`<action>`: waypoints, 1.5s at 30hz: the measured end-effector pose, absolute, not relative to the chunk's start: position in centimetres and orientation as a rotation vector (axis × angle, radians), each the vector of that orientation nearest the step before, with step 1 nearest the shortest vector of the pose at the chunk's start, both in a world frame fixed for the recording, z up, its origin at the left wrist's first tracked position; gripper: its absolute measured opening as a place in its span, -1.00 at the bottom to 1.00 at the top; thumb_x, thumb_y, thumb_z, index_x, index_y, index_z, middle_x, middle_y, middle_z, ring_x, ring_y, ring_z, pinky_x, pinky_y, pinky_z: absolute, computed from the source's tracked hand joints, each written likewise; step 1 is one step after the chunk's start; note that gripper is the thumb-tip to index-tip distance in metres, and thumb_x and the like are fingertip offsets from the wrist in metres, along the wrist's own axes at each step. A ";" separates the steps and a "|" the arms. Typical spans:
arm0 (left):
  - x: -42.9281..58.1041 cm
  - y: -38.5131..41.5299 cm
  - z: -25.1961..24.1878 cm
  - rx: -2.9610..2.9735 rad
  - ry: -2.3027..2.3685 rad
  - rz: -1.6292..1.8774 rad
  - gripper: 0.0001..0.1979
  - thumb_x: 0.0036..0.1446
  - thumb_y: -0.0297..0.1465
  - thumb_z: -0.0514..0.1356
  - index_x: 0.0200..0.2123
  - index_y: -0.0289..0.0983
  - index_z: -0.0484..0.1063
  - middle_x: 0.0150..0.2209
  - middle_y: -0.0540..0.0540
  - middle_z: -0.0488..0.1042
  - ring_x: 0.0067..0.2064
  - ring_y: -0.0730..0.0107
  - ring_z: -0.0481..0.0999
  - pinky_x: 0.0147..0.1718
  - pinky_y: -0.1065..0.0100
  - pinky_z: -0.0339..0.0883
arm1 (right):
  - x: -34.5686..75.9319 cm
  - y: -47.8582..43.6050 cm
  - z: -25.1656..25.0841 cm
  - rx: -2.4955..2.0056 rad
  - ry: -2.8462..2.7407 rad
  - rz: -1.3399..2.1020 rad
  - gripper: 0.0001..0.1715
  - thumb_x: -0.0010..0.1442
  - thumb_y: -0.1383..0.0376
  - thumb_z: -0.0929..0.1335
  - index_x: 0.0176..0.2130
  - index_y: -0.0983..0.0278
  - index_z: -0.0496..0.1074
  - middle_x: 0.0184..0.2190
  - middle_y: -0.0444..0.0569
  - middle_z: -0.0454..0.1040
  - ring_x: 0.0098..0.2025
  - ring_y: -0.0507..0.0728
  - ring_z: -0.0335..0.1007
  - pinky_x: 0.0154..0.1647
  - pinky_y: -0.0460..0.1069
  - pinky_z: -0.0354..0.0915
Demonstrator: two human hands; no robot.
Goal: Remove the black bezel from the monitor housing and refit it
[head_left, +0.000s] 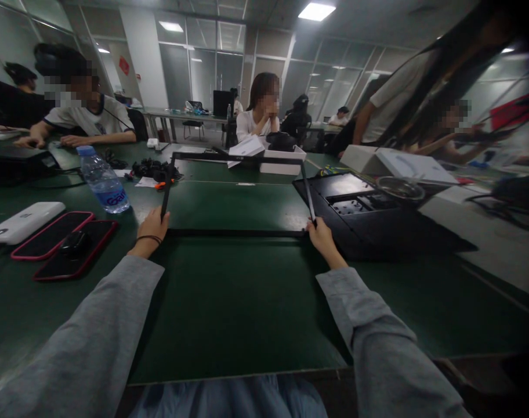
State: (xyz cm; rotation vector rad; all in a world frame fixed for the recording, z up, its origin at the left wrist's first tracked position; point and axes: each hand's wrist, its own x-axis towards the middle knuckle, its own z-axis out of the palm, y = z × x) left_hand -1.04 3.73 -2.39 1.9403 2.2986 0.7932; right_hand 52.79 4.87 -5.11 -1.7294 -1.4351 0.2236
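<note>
Between my hands I see a thin black rectangular frame (238, 233), tilted up with its far edge raised above the green table (238, 302). My left hand (150, 232), with a dark band at the wrist, is closed around its left side near the lower corner. On the opposite side, my right hand (323, 241) grips the frame near the lower right corner. The tabletop shows through the frame's opening. Just right of my right hand lies a flat black panel (404, 232) with a recessed section holding small parts.
A water bottle (102, 180) stands left of the frame, near two red-edged phones (60, 232) and a white power bank (25, 222). Black cables (150, 169) lie farther back. White boxes (284, 161) sit across the table. Several people are around, one standing at right.
</note>
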 end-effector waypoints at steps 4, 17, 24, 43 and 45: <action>-1.6 4.2 -3.0 1.939 2.292 0.668 -0.52 0.37 -0.20 -0.05 0.16 -0.24 0.47 0.09 -0.32 0.55 0.09 -0.11 0.54 0.05 0.04 0.40 | 52.8 4.8 -4.8 -1.757 -1.430 0.270 -0.81 0.14 0.12 0.28 -0.39 0.18 0.35 -0.42 0.03 0.49 -0.27 0.26 0.46 -0.05 0.18 0.38; -1.6 3.9 -2.9 1.968 2.396 0.509 -0.48 0.36 -0.15 -0.03 0.17 -0.24 0.52 0.13 -0.30 0.48 0.12 -0.03 0.51 0.08 0.11 0.41 | 53.4 5.4 -5.8 -1.687 -1.388 0.305 -0.51 0.11 0.27 0.32 0.01 0.33 0.54 -0.11 0.15 0.62 0.02 0.27 0.54 0.20 0.18 0.36; -1.6 4.0 -2.9 1.932 2.406 0.420 -0.47 0.35 -0.16 -0.01 0.19 -0.27 0.52 0.16 -0.31 0.45 0.16 -0.01 0.49 0.12 0.13 0.39 | 53.7 5.7 -6.0 -1.703 -1.350 0.385 -0.45 0.07 0.30 0.32 0.06 0.35 0.53 0.01 0.18 0.61 0.10 0.26 0.53 0.25 0.17 0.33; -1.4 3.9 -2.6 1.948 2.393 0.404 -0.48 0.35 -0.16 0.01 0.22 -0.24 0.49 0.19 -0.30 0.43 0.16 -0.01 0.49 0.10 0.11 0.41 | 52.6 4.9 -5.7 -1.894 -1.515 0.103 -0.41 0.04 0.29 0.28 0.06 0.28 0.51 -0.07 0.20 0.48 0.13 0.39 0.32 0.20 0.36 0.24; -1.5 4.0 -2.7 1.956 2.389 0.418 -0.48 0.34 -0.16 0.02 0.20 -0.26 0.50 0.18 -0.32 0.43 0.16 -0.02 0.49 0.10 0.10 0.41 | 52.2 4.5 -4.9 -1.876 -1.456 0.084 -0.43 0.05 0.27 0.29 0.06 0.24 0.49 -0.06 0.17 0.44 0.12 0.38 0.29 0.20 0.36 0.22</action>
